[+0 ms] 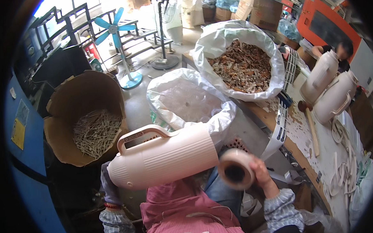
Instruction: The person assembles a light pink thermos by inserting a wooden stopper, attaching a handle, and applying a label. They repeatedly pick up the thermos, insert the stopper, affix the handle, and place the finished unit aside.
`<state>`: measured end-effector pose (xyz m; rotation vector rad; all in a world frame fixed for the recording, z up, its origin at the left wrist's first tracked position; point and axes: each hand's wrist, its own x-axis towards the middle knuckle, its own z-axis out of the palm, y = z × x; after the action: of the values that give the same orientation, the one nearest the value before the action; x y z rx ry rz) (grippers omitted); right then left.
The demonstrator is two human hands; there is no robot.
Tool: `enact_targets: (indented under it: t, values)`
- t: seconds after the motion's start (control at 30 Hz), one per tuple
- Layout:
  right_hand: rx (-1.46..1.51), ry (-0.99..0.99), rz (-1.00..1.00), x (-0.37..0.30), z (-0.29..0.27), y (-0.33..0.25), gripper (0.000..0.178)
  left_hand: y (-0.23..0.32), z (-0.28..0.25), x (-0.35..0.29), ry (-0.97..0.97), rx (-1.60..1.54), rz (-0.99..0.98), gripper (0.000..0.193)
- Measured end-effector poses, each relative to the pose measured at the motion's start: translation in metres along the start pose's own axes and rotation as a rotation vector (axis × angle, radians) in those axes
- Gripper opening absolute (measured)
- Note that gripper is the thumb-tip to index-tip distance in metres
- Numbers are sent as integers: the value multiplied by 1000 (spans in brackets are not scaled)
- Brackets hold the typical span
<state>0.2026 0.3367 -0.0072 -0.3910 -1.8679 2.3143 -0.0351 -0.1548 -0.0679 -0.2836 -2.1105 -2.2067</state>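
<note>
A pale pink ribbed thermos jug [167, 158] with a long handle lies tilted across my lap, its narrower end to the left. My left hand [109, 185], in a grey glove, grips that narrower end; most of its fingers are hidden behind the jug. Close to the jug's wide right end, my right hand [261, 175] is closed round the side of what looks like a roll of clear tape [248, 181], a pinkish ring with a dark hole facing me. Whether the roll touches the jug, I cannot tell.
Two similar jugs [321, 77] stand on the worn workbench [296, 143] at right, beside a wooden-handled mallet [312, 128] and pale straps [340, 164]. Ahead are a white sack [200, 46] of brown scraps and a plastic-lined container [165, 86]. A cardboard drum [58, 137] holds thin sticks. A person [344, 51] is behind the jugs.
</note>
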Motion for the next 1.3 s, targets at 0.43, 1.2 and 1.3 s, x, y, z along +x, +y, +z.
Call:
enact_targets:
  t: [0.43, 1.2, 1.3]
  values:
    - [-912, 224, -1087, 7, 99, -70, 38, -13, 61, -12, -334, 162, -259, 40]
    - [-1169, 969, -413, -55, -153, -16, 40, 230, 173, 46, -1160, 228, 583, 34]
    - [-1583, 1568, -84, -191, -267, -42, 48, 216, 185, 33, -865, 391, 864, 22]
